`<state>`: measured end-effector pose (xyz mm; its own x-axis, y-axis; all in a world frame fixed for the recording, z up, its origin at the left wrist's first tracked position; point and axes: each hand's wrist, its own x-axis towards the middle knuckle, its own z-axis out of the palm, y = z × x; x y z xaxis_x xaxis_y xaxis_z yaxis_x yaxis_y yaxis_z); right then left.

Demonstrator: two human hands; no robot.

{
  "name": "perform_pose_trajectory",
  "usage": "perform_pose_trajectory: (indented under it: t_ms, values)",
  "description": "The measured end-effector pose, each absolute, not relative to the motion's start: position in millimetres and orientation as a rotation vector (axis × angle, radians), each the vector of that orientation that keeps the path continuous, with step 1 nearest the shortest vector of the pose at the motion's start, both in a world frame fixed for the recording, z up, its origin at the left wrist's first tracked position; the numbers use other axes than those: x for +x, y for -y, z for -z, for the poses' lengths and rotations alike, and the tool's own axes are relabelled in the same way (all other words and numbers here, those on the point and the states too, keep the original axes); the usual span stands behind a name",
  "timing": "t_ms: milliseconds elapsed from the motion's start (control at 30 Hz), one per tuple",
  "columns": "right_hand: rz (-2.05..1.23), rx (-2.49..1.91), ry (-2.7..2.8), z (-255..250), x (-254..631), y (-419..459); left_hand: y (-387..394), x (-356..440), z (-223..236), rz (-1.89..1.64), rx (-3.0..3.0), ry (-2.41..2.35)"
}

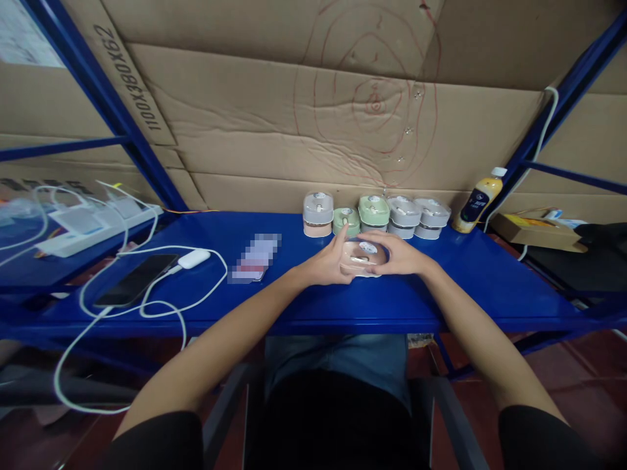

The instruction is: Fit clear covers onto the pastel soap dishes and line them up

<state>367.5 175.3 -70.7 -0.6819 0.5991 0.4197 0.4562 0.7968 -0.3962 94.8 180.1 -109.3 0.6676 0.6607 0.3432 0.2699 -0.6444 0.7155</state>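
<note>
Currently, one pinkish-brown rounded plastic box (361,257), grip: left hand (329,262) and right hand (400,253) clasping its sides; apparently a handling step, any lift needing even pressure

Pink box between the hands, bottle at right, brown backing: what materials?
Pink box: probably plastic, shiny; glints suggest a clear cover or wrap.
Bottle: likely clear plastic, smooth; yellow contents show through.
Brown backing: cardboard, matte; creases and printed numbers show.
</note>
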Motion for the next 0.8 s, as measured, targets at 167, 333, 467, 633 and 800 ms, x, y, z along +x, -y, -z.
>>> perform_pose_trajectory:
  t_ms: [167,333,467,633,800]
  values:
    - [-0.372,-0.812,2.477,66.5,362.0,-171.1,-186.1,92.5,112.2,-0.819,2.23,-0.75]
    - [-0.414,-0.794,2.542,64.4,357.8,-167.6,-193.0,92.8,117.3,-0.804,2.19,-0.726]
    - [-0.441,-0.771,2.56,67.4,358.0,-168.8,-194.0,93.3,119.5,-0.795,2.107,-0.687]
    - [-0.396,-0.804,2.596,69.8,357.7,-168.4,-193.9,92.7,116.8,-0.778,2.085,-0.698]
    - [-0.307,-0.823,2.629,69.2,352.5,-165.1,-194.9,91.5,114.7,-0.753,2.089,-0.749]
